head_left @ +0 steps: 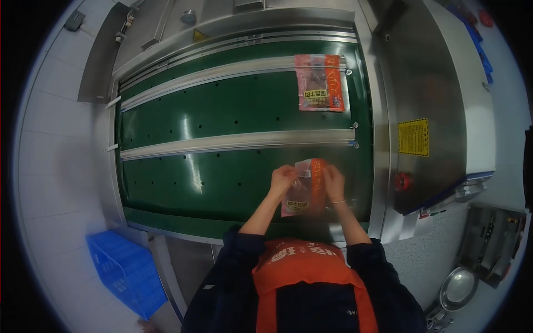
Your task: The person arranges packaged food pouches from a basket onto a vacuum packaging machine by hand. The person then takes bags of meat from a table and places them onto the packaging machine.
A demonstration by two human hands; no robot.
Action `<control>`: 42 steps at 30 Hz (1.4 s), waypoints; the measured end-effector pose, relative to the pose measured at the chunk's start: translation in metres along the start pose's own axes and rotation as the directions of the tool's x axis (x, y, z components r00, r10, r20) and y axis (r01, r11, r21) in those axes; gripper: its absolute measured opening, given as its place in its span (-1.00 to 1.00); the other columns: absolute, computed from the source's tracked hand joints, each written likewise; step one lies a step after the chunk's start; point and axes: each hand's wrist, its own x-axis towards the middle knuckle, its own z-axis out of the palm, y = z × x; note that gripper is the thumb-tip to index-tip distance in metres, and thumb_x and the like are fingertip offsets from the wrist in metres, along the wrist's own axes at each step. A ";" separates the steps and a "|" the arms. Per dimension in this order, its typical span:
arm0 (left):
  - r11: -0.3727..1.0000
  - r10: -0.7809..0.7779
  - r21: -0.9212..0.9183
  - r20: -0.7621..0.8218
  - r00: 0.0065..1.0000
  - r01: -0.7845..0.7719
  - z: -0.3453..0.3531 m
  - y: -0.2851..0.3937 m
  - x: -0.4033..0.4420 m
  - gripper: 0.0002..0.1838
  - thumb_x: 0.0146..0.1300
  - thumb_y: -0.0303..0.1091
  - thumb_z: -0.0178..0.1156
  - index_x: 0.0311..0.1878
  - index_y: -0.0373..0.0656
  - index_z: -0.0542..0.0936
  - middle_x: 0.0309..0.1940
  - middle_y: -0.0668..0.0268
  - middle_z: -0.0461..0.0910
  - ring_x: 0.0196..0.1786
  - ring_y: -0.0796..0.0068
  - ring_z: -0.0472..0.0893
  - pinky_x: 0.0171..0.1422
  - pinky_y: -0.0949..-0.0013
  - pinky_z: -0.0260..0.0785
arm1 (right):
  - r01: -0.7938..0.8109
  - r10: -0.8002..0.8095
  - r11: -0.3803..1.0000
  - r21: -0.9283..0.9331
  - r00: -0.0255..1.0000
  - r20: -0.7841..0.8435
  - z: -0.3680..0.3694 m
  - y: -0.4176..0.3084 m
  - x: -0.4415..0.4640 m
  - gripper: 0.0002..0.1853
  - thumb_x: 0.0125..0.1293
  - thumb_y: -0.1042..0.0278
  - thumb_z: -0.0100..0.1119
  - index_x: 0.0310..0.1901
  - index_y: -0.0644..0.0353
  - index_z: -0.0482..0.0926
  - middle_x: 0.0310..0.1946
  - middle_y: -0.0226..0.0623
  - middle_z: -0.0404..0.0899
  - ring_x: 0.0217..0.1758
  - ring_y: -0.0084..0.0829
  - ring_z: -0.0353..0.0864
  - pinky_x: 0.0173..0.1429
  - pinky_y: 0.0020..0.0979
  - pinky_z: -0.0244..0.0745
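Observation:
Between my two hands is a printed plastic food pouch (pixel 303 191), clear and pink with an orange side band. My left hand (pixel 283 178) pinches its upper left edge. On the upper right edge, my right hand (pixel 333 183) has its fingers closed on the orange band. The pouch hangs over the near part of the green machine bed (pixel 233 191). Farther off, a second pouch (pixel 320 83) of the same print lies across the far metal sealing bar (pixel 222 75). What is inside the held pouch is hard to make out.
A nearer metal bar (pixel 239 142) runs across the bed. A steel cabinet with a yellow label (pixel 413 137) and a red knob (pixel 403 181) stands to the right. On the floor are a blue crate (pixel 125 272) at left and a grey toolbox (pixel 491 241) at right.

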 end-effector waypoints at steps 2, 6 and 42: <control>0.990 0.097 0.108 -0.010 0.995 -0.095 0.005 -0.008 0.004 -0.84 0.05 -0.49 0.20 -0.26 -0.22 0.53 -0.44 0.39 0.53 -0.41 0.62 0.47 -0.31 0.55 0.33 | 0.003 -0.003 1.000 0.004 0.998 -0.063 -0.002 0.007 0.000 -0.85 0.20 0.36 0.07 -0.32 0.29 0.49 -0.52 -0.11 0.51 -0.49 -0.34 0.53 -0.36 -0.44 0.38; 0.993 -0.087 -0.086 -0.072 0.994 0.080 0.001 -0.006 0.006 -0.85 0.05 -0.53 0.19 -0.27 -0.21 0.52 -0.45 0.38 0.53 -0.43 0.62 0.47 -0.35 0.56 0.32 | -0.014 0.006 0.997 -0.077 0.995 -0.101 -0.002 0.009 0.004 -0.84 0.19 0.36 0.07 -0.32 0.29 0.50 -0.49 -0.08 0.53 -0.45 -0.30 0.56 -0.35 -0.42 0.39; 0.981 0.174 0.164 -0.512 0.841 -0.102 0.043 -0.010 0.077 -0.83 0.02 -0.48 0.24 -0.38 -0.29 0.43 -0.51 0.26 0.52 -0.49 0.55 0.48 -0.44 0.51 0.35 | 0.022 -0.047 0.993 -0.114 0.975 -0.219 -0.025 0.014 0.066 -0.71 0.04 0.58 0.16 -0.23 0.24 0.28 -0.43 -0.23 0.52 -0.34 -0.40 0.56 -0.23 -0.42 0.43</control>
